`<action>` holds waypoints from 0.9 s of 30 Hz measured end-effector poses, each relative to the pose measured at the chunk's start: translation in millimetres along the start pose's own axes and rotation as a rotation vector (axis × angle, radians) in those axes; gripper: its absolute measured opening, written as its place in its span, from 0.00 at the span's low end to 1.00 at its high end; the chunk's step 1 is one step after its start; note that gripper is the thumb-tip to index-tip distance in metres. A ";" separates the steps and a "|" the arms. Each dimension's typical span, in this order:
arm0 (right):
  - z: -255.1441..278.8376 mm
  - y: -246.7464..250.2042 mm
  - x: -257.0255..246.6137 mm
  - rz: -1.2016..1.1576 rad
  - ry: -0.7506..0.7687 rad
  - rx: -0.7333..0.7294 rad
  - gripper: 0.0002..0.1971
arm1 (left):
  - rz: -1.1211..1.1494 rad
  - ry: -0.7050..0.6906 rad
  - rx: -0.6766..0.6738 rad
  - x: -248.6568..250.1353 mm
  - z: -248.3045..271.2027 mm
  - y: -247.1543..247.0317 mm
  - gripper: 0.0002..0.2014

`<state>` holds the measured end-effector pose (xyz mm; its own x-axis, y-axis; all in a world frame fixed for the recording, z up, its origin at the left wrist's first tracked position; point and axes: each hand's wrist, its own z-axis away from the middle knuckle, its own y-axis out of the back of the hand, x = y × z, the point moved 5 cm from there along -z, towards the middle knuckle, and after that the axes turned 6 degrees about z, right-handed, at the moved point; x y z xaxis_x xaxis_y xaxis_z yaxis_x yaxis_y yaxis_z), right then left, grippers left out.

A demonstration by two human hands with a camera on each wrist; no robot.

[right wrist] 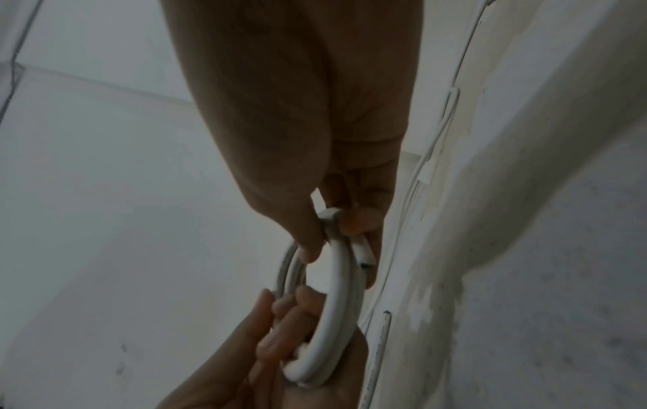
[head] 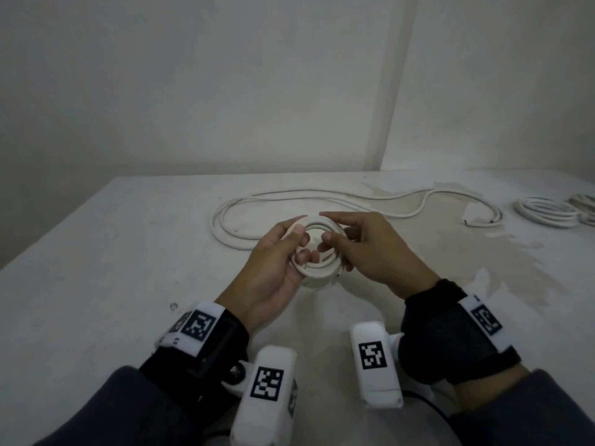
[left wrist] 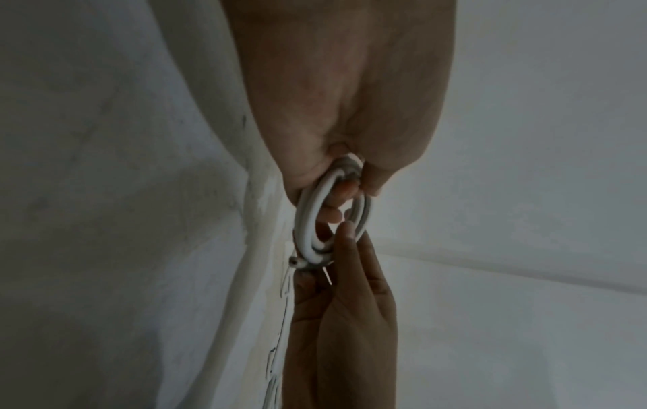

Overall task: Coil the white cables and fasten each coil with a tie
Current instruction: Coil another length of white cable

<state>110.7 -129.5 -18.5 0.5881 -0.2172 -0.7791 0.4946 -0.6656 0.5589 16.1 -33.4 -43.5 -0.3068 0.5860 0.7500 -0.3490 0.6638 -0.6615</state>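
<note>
the person holds a small coil [head: 317, 249] of white cable above the table [head: 96, 252], between the 2 hands. the left hand [head: 273, 262] grips the left side of the coil, with the thumb on top and the fingers curled through the middle hole. the right hand [head: 370, 249] pinches the right side of the coil between thumb and fingers, while its index finger points straight over the top. in the right wrist view a cut end of the cable [right wrist: 364, 258] lies under the right fingers, pressed against the turns.

i judge that the winding of this cable is almost done or just done, and the step now is to keep the turns together. i see no tie in the hands, and i cannot tell where one is. the next move needs 1 hand to hold all turns and the loose end tight, so the other hand is free to take a tie and wrap it around the bundle. if the grip gets loose, the stiff cable will probably spring open.

behind the hands a long loose cable [head: 289, 201] lies on the table, not yet coiled. at the far right edge lies a finished-looking coil [head: 547, 212], well apart from the hands.
</note>
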 end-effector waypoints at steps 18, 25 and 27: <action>8.0 -3.9 -5.2 -0.116 -0.113 -0.092 0.14 | -0.295 -0.056 0.203 10.8 -1.0 14.2 0.06; 17.9 0.0 -6.0 -0.118 -0.326 -0.030 0.10 | -0.357 -0.113 0.231 7.8 7.4 8.7 0.07; 23.1 6.4 -8.0 -0.150 -0.378 -0.014 0.09 | -0.392 -0.136 0.232 4.1 7.4 1.9 0.08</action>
<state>94.3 -148.5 -15.3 0.2330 -0.3673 -0.9005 0.5674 -0.7006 0.4326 7.6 -33.2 -41.6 -0.2200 0.2361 0.9465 -0.6453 0.6924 -0.3227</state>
